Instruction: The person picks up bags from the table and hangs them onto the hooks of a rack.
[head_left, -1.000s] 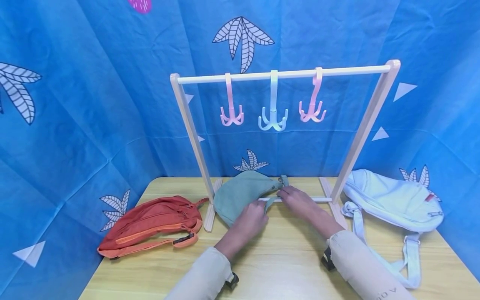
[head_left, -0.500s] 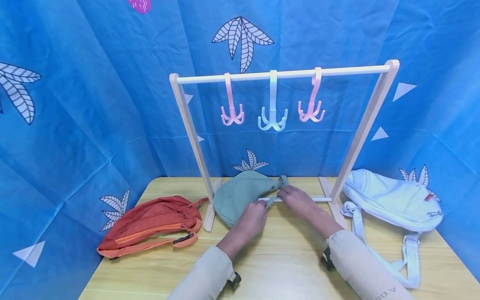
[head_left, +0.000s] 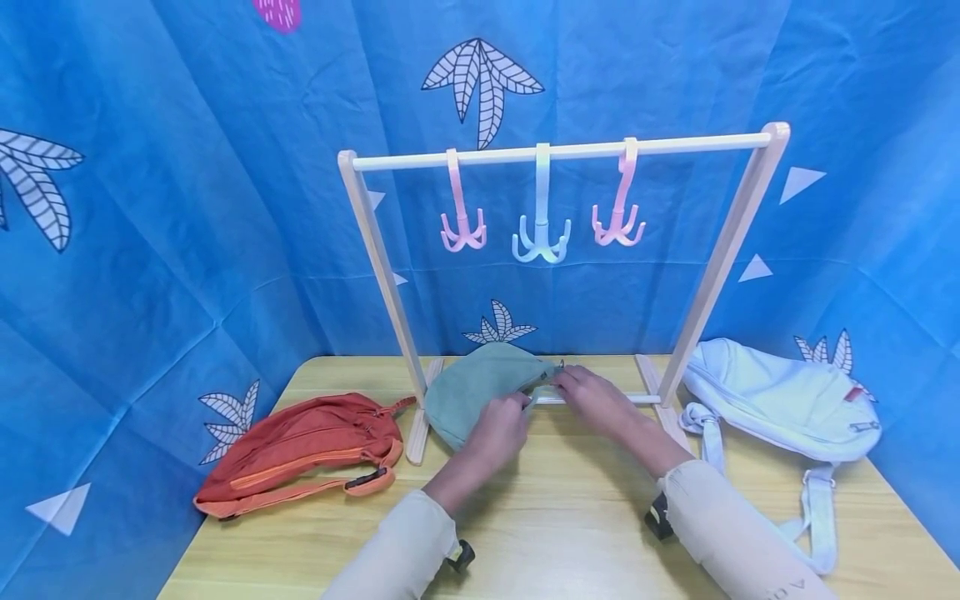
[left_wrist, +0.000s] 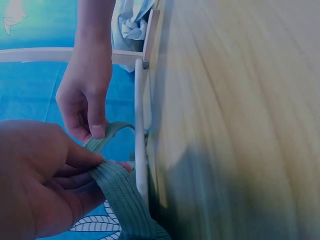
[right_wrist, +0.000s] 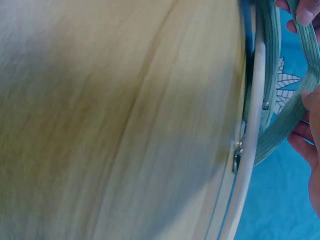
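Note:
A green bag point(head_left: 476, 383) lies under the rack, over its lower bar. My left hand point(head_left: 501, 429) pinches the bag's ribbed green strap point(left_wrist: 120, 192) between thumb and fingers. Just to the right, my right hand point(head_left: 592, 396) pinches the same strap farther along. In the left wrist view a short bend of strap spans the two hands, close to the white lower bar point(left_wrist: 140, 130). Small metal fittings point(right_wrist: 238, 152) show beside that bar in the right wrist view. Part of the strap is hidden behind my fingers.
A wooden rack point(head_left: 720, 262) stands at the back; pink hooks point(head_left: 465, 229) and a blue hook point(head_left: 541, 237) hang from its top rod point(head_left: 585, 151). A red bag point(head_left: 315, 446) lies left, a pale blue bag point(head_left: 787, 400) right, on the wooden table point(head_left: 570, 533). Blue cloth surrounds it.
Both hands have moved slightly up and left, still holding the strap. The strap end that showed above my right hand is now mostly out of sight. The head view has shifted a little.

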